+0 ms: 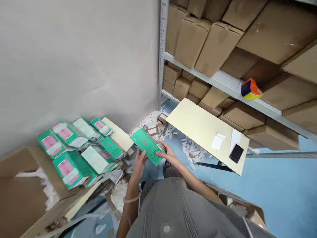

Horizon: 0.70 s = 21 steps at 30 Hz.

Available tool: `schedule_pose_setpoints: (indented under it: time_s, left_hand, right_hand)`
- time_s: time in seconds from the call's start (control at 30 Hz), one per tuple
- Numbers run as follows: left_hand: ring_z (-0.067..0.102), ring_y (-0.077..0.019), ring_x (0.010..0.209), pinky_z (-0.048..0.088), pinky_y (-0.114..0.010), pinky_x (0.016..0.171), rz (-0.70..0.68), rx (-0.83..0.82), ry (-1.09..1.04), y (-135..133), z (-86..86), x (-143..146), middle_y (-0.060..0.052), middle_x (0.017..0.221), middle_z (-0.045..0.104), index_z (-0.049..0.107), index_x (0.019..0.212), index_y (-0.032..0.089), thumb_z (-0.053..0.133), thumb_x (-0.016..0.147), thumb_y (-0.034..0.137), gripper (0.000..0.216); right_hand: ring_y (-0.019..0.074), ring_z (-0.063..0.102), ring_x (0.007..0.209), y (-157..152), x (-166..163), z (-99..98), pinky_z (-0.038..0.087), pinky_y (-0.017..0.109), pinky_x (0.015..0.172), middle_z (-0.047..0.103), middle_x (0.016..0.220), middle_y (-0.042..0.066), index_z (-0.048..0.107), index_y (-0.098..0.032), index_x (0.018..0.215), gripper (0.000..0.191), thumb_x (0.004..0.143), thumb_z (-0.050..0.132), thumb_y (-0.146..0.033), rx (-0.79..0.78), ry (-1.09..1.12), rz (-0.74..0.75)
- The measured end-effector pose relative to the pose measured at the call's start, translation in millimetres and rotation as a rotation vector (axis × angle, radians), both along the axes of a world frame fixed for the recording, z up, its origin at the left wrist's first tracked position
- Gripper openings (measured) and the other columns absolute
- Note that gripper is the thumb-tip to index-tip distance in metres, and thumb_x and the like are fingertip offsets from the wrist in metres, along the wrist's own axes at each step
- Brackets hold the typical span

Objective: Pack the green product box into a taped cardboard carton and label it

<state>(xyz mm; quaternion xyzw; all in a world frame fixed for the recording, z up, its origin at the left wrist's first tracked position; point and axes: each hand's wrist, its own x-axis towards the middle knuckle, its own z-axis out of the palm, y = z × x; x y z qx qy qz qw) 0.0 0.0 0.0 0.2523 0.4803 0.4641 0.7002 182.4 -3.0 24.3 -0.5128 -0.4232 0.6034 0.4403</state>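
A green box [146,145] with pale printing is held in front of my body, between both hands. My left hand [140,158] grips its near left end, thumb against the edge. On the opposite side, my right hand [168,153] has its fingers along the right edge and the thumb on the top face. The undersides of both hands' fingers are partly hidden by the box. To the left, several similar green boxes [85,171] with pink pictures and white labels lie piled on a pale tabletop [119,134].
A pale yellow table [190,119] at right carries a black phone [236,153] and white paper slips [217,142]. Metal shelving [224,85] behind it holds cardboard boxes and a tape dispenser [250,89]. Paper scraps [193,150] litter the blue floor. An open carton [22,185] stands lower left.
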Motion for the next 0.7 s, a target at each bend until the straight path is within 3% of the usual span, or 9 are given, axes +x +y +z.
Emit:
schedule_pose_setpoints:
  time_s: [0.17,0.37,0.53,0.7]
  left_hand:
    - [0.054,-0.0299,0.13,0.048,-0.041,0.104,-0.174,0.029,0.047,42,3.0,86,-0.01,0.139,0.059,0.058,0.126,0.024,0.08,0.067,0.055,0.07]
    - [0.062,-0.0308,0.119,0.049,-0.045,0.101,-0.505,0.171,0.151,93,3.9,164,-0.013,0.129,0.065,0.057,0.128,0.022,0.083,0.067,0.045,0.07]
    - [0.061,-0.0325,0.119,0.051,-0.047,0.099,-0.784,0.237,0.086,144,-7.3,224,-0.013,0.13,0.063,0.053,0.129,0.024,0.085,0.064,0.039,0.075]
    - [0.054,-0.0316,0.126,0.047,-0.046,0.102,-1.0,0.439,0.075,190,-29.4,298,-0.012,0.132,0.058,0.049,0.127,0.023,0.086,0.058,0.029,0.078]
  right_hand:
    - [0.0246,0.061,0.113,12,93,-2.1,0.047,0.039,0.099,0.064,0.122,0.006,0.047,-0.028,0.142,0.09,0.063,0.085,-0.051,-0.087,0.045,0.012]
    - [0.0279,0.058,0.122,21,176,-18.7,0.044,0.043,0.104,0.063,0.131,0.009,0.048,-0.027,0.143,0.09,0.063,0.085,-0.049,-0.036,-0.08,-0.032]
    - [0.0272,0.056,0.125,28,218,-39.0,0.042,0.045,0.107,0.057,0.14,0.01,0.044,-0.025,0.145,0.092,0.063,0.085,-0.04,0.012,-0.263,-0.254]
    - [0.0295,0.056,0.122,44,245,-48.6,0.043,0.05,0.105,0.06,0.133,0.011,0.052,-0.023,0.135,0.074,0.068,0.08,-0.034,-0.031,-0.556,-0.578]
